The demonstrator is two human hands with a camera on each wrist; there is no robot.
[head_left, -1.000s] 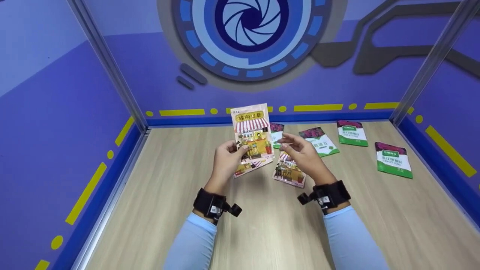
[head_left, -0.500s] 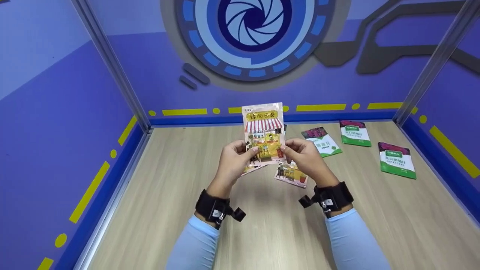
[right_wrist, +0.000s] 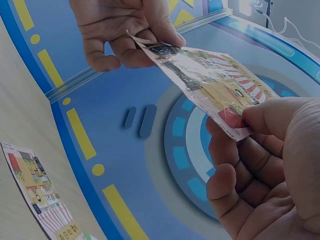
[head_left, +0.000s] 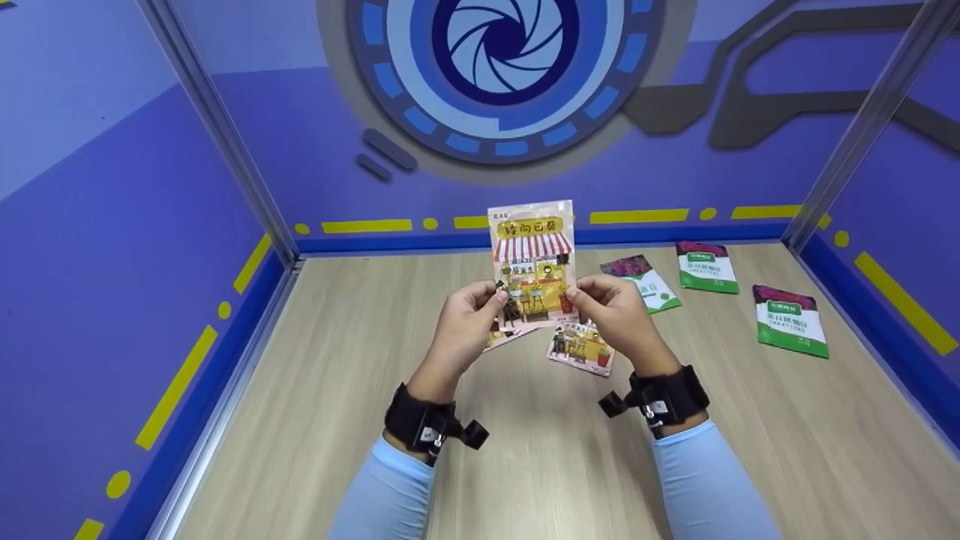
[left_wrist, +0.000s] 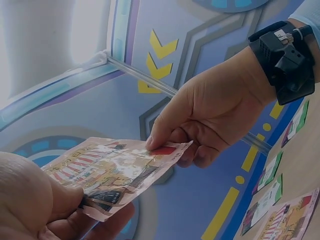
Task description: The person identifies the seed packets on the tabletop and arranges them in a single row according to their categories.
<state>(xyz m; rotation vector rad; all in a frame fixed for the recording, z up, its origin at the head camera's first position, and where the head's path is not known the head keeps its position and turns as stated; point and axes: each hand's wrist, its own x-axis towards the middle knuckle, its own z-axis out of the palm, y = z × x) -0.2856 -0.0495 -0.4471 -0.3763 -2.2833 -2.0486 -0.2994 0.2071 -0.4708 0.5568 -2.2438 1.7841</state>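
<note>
A pink seed packet (head_left: 534, 259) printed with a striped awning and a shop front is held up above the table, its printed face towards the head camera. The left hand (head_left: 466, 322) pinches its lower left edge, thumb in front and fingers behind. At its lower right edge the right hand (head_left: 621, 315) pinches it the same way; in the right wrist view that thumb presses on the packet (right_wrist: 215, 85) near a corner. Below the raised packet, two more pink packets lie on the table: one packet (head_left: 581, 349) beside the right hand, another packet (head_left: 510, 337) mostly hidden.
Green and white packets lie to the right on the wooden table (head_left: 360, 375): one packet (head_left: 651, 289) behind the right hand, another packet (head_left: 707, 267) near the back edge, and a packet (head_left: 791, 322) further right. Purple-blue panels (head_left: 375, 202) enclose the back and sides.
The right hand has gone from hovering beside the packet to pinching its right edge. The packet and left hand have shifted right, and the packet now sits slightly higher.
</note>
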